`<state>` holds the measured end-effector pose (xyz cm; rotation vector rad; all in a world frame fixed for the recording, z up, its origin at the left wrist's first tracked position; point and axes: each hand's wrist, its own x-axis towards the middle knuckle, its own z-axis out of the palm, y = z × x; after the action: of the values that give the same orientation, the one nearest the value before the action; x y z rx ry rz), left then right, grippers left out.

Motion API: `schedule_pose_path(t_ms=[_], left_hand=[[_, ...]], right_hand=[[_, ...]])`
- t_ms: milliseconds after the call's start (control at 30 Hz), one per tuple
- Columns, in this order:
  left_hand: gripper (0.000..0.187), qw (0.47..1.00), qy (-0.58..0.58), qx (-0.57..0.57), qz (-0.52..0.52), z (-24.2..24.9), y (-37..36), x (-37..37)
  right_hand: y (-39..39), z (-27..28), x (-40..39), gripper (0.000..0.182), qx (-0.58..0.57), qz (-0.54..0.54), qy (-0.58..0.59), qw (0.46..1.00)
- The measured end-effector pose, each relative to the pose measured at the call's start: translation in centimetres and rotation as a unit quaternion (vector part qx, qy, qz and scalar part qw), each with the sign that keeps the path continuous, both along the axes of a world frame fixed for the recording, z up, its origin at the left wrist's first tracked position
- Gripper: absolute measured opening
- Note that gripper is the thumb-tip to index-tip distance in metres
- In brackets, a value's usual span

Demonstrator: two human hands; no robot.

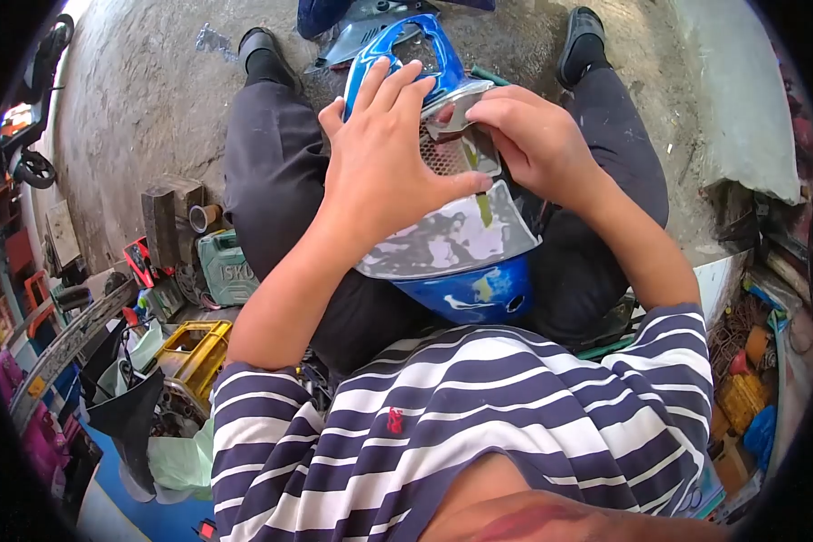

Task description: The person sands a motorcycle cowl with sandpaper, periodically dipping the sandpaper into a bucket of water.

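Note:
A blue and grey panel (479,289) with a honeycomb mesh in its middle lies across my lap, between my knees. My left hand (384,158) is spread flat over the panel's upper left part, fingers apart on the blue frame and thumb across the grey section. At the upper right of the mesh, my right hand (537,140) pinches a small grey piece (452,117) between thumb and fingers, against the panel's edge. Its other fingers are curled and partly hidden.
Another blue and grey part (361,41) lies on the concrete floor (154,108) beyond the panel. At left are a green case (229,271), a yellow crate (194,357) and wooden blocks (160,226). Cluttered scraps and a yellow object (742,400) are at right.

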<state>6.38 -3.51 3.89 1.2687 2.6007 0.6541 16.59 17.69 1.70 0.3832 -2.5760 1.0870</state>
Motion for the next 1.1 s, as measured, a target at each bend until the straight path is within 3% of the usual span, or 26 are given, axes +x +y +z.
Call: schedule_pose_path(t_ms=[67, 200, 267, 400, 533, 600, 733, 800, 933, 1000, 1100], left_hand=[[0.111, 1.0, 0.003, -0.001, -0.003, 0.0, -0.2, 0.1], [0.112, 1.0, -0.004, 0.003, 0.001, 0.0, 0.1, 0.4], [0.111, 1.0, 0.002, 0.001, -0.002, 0.0, -0.2, 0.3], [0.11, 1.0, 0.002, 0.009, 0.002, -0.2, 0.1, 0.4], [0.11, 1.0, 0.009, 0.001, 0.0, -0.1, 0.0, 0.3], [0.11, 1.0, 0.007, 0.005, 0.003, -0.1, 0.0, 0.4], [0.111, 1.0, 0.012, -0.006, 0.004, 0.1, 0.2, 0.4], [0.111, 1.0, 0.006, 0.0, 0.005, 0.2, 0.4, 0.4], [0.11, 1.0, 0.002, -0.008, 0.003, 0.2, 0.2, 0.4], [0.109, 1.0, -0.002, -0.008, 0.004, 0.1, 0.5, 0.5], [0.106, 1.0, 0.003, -0.007, 0.004, 0.2, 0.5, 0.4]], right_hand=[[1.3, -0.6, -0.9, 0.032, -0.036, -0.058, -0.023, 0.997], [0.1, -0.6, -0.6, 0.03, 0.016, 0.005, 0.035, 0.999], [1.8, -1.4, -0.9, 0.029, -0.021, -0.063, -0.026, 0.997], [-0.1, 0.0, -0.5, 0.027, 0.026, 0.004, 0.03, 0.999], [1.7, -1.3, -1.3, 0.03, -0.025, -0.048, -0.029, 0.998], [-0.2, 0.1, -0.3, 0.029, 0.025, 0.018, 0.006, 1.0], [2.4, -0.8, -1.6, 0.029, 0.028, -0.016, -0.025, 0.999], [0.3, 0.0, -0.7, 0.029, 0.02, 0.049, -0.002, 0.999], [2.5, -1.1, -2.1, 0.029, 0.025, -0.04, -0.032, 0.998], [0.1, 0.2, -1.3, 0.026, -0.016, 0.065, -0.003, 0.998], [1.6, -1.1, -1.8, 0.024, -0.041, -0.022, -0.038, 0.998]])
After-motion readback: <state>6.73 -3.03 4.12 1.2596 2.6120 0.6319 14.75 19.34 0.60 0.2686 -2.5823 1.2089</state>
